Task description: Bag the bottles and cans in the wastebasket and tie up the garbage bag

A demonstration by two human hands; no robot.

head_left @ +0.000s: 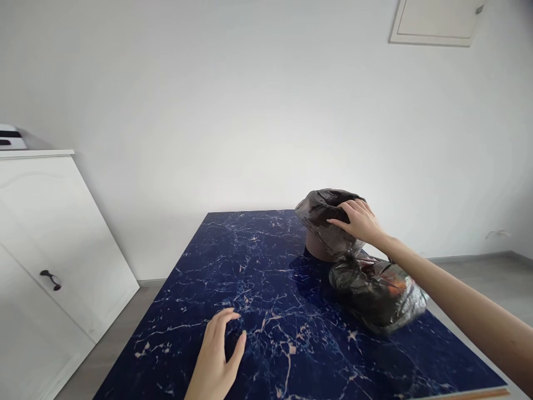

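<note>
A small brown trash bin (318,248) stands towards the back right of the table, its top covered by a thin black trash bag (318,214) folded over the rim. My right hand (358,221) grips that bag at the right side of the rim, fingers bent over the edge. In front of the bin, below my right forearm, lies a filled black bag (378,297) gathered at its neck; something orange shows through the plastic. Over the front of the table my left hand (219,350) is open and holds nothing, fingers slightly curved and thumb apart.
The table (233,266) has a dark blue marbled top and reaches back to a white wall. On the left stands a white cabinet (54,250) with a dark handle. A white panel door (437,22) is set high in the wall.
</note>
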